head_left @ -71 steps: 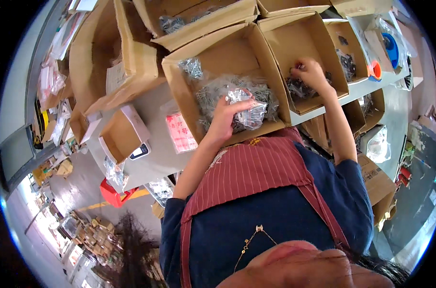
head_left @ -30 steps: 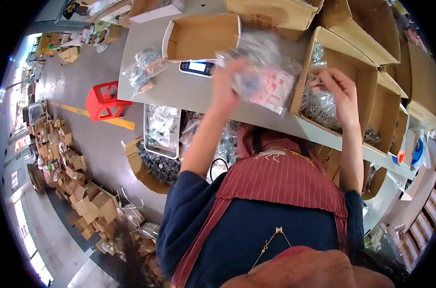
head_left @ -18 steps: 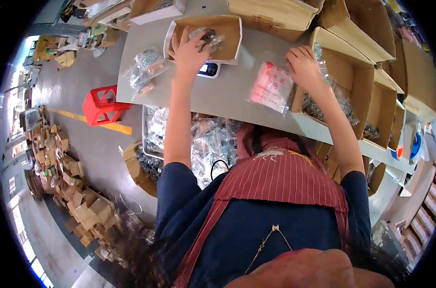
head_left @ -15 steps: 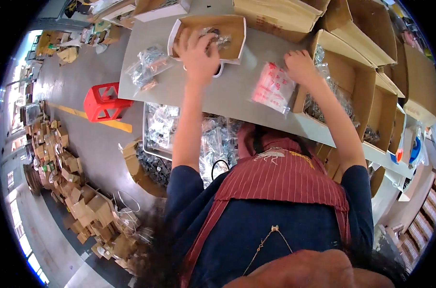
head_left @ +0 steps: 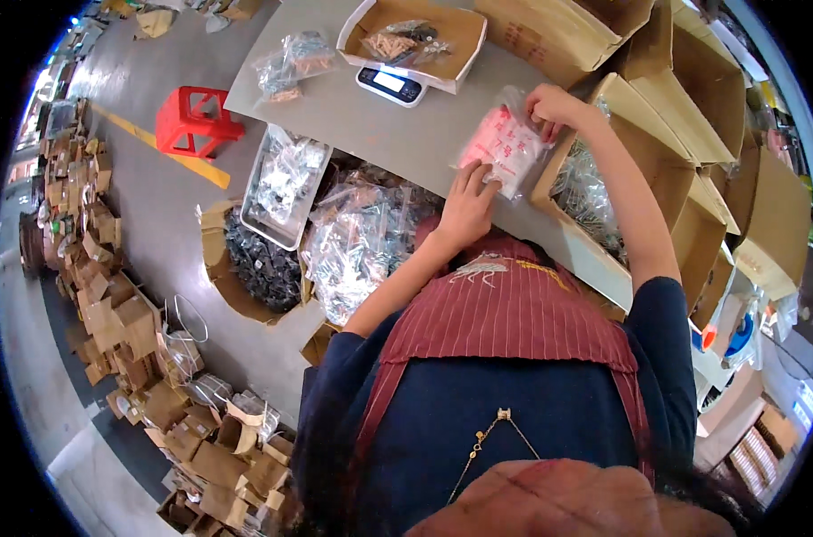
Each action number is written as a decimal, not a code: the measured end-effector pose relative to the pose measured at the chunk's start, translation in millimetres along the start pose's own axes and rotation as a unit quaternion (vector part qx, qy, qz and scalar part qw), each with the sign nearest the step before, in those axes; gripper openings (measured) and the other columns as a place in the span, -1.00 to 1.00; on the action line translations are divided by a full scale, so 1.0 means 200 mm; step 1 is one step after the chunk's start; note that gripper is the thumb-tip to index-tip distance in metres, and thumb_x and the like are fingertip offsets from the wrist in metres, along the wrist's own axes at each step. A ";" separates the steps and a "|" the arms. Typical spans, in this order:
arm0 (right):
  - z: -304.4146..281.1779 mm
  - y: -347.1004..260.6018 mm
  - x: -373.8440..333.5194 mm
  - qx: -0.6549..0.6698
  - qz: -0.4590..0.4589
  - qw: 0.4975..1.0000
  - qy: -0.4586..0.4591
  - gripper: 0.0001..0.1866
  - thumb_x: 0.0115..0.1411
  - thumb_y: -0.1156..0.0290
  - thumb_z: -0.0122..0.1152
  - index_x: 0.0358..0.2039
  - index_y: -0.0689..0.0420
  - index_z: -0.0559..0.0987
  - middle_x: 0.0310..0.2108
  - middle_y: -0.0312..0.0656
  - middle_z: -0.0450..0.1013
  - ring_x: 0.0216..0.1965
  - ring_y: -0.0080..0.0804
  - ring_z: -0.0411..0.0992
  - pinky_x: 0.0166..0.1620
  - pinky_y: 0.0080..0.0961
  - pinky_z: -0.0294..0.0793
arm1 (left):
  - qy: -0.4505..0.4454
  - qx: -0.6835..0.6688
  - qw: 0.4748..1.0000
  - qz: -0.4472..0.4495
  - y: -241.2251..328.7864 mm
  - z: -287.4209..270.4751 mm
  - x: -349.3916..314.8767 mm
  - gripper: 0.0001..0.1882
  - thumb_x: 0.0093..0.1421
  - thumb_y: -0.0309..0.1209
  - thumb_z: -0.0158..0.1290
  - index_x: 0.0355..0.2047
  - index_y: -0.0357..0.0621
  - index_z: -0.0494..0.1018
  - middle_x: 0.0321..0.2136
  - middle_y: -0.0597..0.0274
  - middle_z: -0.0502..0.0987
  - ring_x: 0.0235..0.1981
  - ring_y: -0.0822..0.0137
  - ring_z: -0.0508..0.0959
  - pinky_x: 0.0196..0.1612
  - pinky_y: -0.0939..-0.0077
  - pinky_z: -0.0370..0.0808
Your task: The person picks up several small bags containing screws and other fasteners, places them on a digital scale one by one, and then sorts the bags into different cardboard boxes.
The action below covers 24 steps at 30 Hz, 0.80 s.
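A stack of clear plastic bags with red print [head_left: 501, 148] lies on the grey table in front of me. My right hand [head_left: 558, 109] is at the stack's upper right edge, its fingers pinched on a bag. From below, my left hand [head_left: 469, 206] rests its outstretched fingers on the stack's lower edge and holds nothing. Farther left, a digital scale [head_left: 392, 85] carries a shallow cardboard tray [head_left: 465, 70]. In the tray lie a bag of small brown pieces [head_left: 390, 43] and some loose small metal parts.
Filled clear bags [head_left: 290, 64] lie at the table's left. Cardboard bins, one with metal screws [head_left: 582, 188], line the right side. Below the table edge are a metal tray of small bags [head_left: 284, 183], a large heap of bagged parts [head_left: 361, 242] and a red stool [head_left: 196, 121].
My left hand has left the cardboard tray and come down right to the bag stack. My right hand remains at the stack's upper edge. The view has shifted, showing the scale more fully.
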State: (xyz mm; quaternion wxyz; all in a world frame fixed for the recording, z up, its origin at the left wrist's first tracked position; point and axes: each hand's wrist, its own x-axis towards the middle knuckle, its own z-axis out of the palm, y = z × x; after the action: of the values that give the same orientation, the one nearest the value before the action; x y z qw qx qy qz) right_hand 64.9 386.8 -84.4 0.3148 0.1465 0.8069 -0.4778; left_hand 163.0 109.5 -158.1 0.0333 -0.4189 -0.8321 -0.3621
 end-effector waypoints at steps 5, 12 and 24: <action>-0.06 0.12 0.23 -0.234 0.036 0.971 -0.036 -0.88 -0.08 0.56 0.07 -0.52 0.35 0.52 -0.69 -0.06 0.45 -0.78 -0.33 0.41 -0.69 -0.36 0.37 | -0.014 0.063 0.998 -0.023 0.02 0.03 -0.04 -0.52 -0.04 -0.59 0.01 -0.02 -0.15 0.42 0.16 0.02 0.34 0.29 -0.01 0.22 0.33 0.06 0.14; -0.04 0.20 0.36 -0.331 -0.081 0.938 -0.070 -0.79 -0.05 0.35 0.28 -0.52 0.28 0.62 -0.65 -0.07 0.49 -0.67 -0.29 0.43 -0.55 -0.24 0.41 | 0.023 0.069 0.997 -0.030 0.05 0.06 -0.10 -0.48 0.02 -0.60 -0.03 0.06 -0.09 0.38 0.22 0.05 0.30 0.33 0.06 0.19 0.36 0.06 0.08; 0.01 0.01 0.11 -0.391 -0.227 0.891 -0.040 -0.77 -0.13 0.51 0.10 -0.42 0.22 0.64 -0.49 0.07 0.55 -0.46 -0.12 0.55 -0.37 -0.25 0.49 | 0.063 0.039 0.995 -0.063 0.05 0.08 -0.12 -0.58 0.11 -0.58 -0.03 0.01 -0.05 0.41 0.21 0.16 0.35 0.29 0.08 0.25 0.31 0.12 0.17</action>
State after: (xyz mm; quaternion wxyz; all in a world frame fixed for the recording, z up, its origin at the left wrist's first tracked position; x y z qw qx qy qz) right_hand 50.5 384.6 -100.8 0.2618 -0.1946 0.9265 -0.1876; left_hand 190.7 107.2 -173.1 0.0788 -0.3406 -0.8665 -0.3564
